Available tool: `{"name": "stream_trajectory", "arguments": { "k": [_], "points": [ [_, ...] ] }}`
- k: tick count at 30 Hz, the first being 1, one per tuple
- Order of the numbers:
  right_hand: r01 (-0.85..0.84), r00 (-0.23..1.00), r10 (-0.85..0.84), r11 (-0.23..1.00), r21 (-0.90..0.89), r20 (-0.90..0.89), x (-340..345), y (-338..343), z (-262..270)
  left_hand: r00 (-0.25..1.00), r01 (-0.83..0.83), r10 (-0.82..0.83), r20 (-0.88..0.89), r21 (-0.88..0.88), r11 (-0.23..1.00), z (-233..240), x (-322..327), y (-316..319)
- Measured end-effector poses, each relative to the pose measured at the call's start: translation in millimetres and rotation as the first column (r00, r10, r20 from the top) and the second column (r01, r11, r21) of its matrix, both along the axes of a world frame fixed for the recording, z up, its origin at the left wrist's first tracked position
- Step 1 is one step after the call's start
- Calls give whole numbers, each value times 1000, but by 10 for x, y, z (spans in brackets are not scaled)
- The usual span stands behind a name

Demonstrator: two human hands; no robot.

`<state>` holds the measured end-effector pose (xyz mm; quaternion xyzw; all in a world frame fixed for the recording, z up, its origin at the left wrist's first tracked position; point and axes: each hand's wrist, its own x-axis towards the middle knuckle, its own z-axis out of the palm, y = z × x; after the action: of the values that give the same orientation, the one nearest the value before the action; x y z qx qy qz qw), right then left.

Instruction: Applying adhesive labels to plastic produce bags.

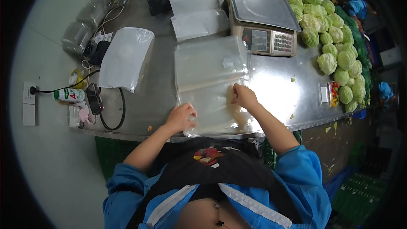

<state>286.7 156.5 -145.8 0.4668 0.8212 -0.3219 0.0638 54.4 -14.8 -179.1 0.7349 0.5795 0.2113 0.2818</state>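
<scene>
A stack of clear plastic bags point(208, 66) lies flat at the front of the steel table, its lower part rippled. Over the stack's lower left corner is my left hand point(180, 118), thumb and fingers apart in a curve. My right hand point(244, 97) rests at the right side of the bags with its fingers curled in; whether it pinches film is hidden. Just beyond the stack stands a digital weighing scale point(268, 41) with a steel pan. White plastic sheets or bags point(200, 24) lie left of the scale.
Many cabbages point(337, 35) are piled at the right, beside a clear box of small tomatoes point(334, 93). At left are a white plastic bag point(127, 57), black cable point(122, 111), tape roll point(75, 78), white bottle point(70, 95) and clear containers point(76, 36). Other people in blue point(357, 8) are far right.
</scene>
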Motion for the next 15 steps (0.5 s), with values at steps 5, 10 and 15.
{"name": "stream_trajectory", "arguments": {
  "k": [5,10,15],
  "points": [
    [247,968,-240,959,135,-68,269,328,29,989,-146,139,-48,-211,967,3,41,90],
    [588,493,-660,733,-343,-567,624,287,-34,986,-116,115,-120,-3,993,149,190,38],
    [524,69,-767,572,-631,-638,702,37,-38,988,-137,128,-85,-103,985,147,191,91]
  ]
}}
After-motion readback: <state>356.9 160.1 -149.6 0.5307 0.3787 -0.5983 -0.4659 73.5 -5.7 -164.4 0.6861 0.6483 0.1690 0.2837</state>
